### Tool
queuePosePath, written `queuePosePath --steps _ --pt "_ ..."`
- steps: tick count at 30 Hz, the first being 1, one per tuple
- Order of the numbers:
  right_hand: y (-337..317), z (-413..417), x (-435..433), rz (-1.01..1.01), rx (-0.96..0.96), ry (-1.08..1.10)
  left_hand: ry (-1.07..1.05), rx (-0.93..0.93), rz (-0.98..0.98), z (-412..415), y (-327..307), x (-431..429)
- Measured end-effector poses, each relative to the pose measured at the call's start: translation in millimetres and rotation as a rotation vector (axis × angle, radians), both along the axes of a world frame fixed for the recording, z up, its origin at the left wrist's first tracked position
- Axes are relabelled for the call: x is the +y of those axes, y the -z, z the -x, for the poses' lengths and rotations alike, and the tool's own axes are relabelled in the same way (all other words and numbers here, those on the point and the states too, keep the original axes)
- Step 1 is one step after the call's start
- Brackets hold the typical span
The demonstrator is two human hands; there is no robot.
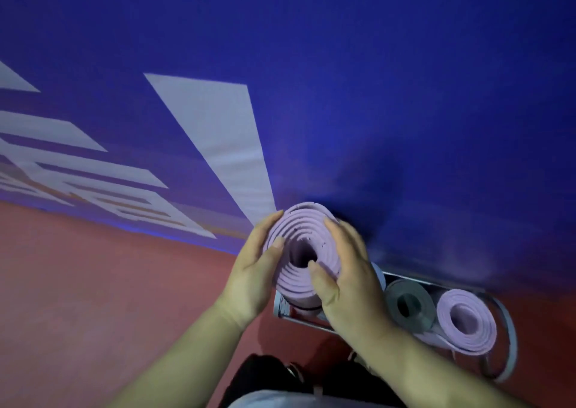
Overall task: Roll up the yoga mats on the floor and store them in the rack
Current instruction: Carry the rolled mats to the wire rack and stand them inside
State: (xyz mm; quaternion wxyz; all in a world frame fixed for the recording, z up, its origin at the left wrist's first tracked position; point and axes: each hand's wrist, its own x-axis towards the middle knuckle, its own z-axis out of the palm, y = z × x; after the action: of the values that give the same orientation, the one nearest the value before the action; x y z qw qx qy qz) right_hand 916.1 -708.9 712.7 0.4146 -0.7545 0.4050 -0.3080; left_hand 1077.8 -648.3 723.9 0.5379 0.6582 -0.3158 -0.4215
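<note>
The task looks well along, though not finished. In the rack (511,339), which stands on the red floor (93,298) against the blue wall (405,95), two rolled mats are already stored on end: a grey mat (408,304) and, just beside it toward the right end, a lilac stored mat (464,317). A third roll, the held lilac mat (296,283), is fully rolled and sits over the left end of the rack, so the step in hand appears to be lowering it into the free slot. Its lower end is hidden behind the roll and the hands, so it cannot be told whether it has reached the bottom of the rack. The left hand (252,270) has its grip clamped on the roll's left side, thumb lying over the top edge. The right hand (346,279) grips the right side, thumb hooked into the open core and fingers wrapped round the outside. The mat's long axis runs close to vertical, nearly along the line of sight, with the spiral end facing up at the camera and the top leaning slightly toward the wall. No unrolled mat shows on the visible floor, so whether more remain cannot be judged.
</note>
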Motion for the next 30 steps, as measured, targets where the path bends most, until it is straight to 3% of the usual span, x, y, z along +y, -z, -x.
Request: queuePosePath --steps 3,10,13,17,21,22,24,27,30 --pt "29.7 0.0 -12.7 -0.065 0.054 -0.039 0.01 -0.058 -0.065 -5.9 31.4 -5.5" --pt "114.4 -5.5 10.8 -0.247 0.351 -0.016 0.348 -0.222 -0.211 -30.0 129.9 8.9" --pt "138.9 -14.8 16.3 -0.285 0.376 0.074 0.422 -0.239 -0.224 -35.9 153.8 4.4" --pt "139.0 -26.6 1.1 -0.383 0.362 0.186 0.413 -0.211 -0.231 -44.6 154.4 -18.0" --pt "132.8 -20.0 -5.3 -0.469 0.281 0.19 0.31 0.047 -0.412 -59.1 156.8 -33.4" --pt "131.7 -16.5 -8.6 -0.519 0.241 0.197 0.327 0.014 -0.415 -58.4 153.8 -37.7" --pt "128.8 -7.2 -17.8 -0.597 0.161 0.211 0.408 -0.159 -0.369 -53.6 151.1 -41.1" --pt "137.8 20.8 -33.8 -0.558 0.176 0.316 0.471 -0.61 -0.122 -46.4 147.1 -36.4" --pt "160.7 47.9 -39.6 -0.467 0.553 0.192 0.612 -0.999 0.225 -38.3 153.3 -24.7"
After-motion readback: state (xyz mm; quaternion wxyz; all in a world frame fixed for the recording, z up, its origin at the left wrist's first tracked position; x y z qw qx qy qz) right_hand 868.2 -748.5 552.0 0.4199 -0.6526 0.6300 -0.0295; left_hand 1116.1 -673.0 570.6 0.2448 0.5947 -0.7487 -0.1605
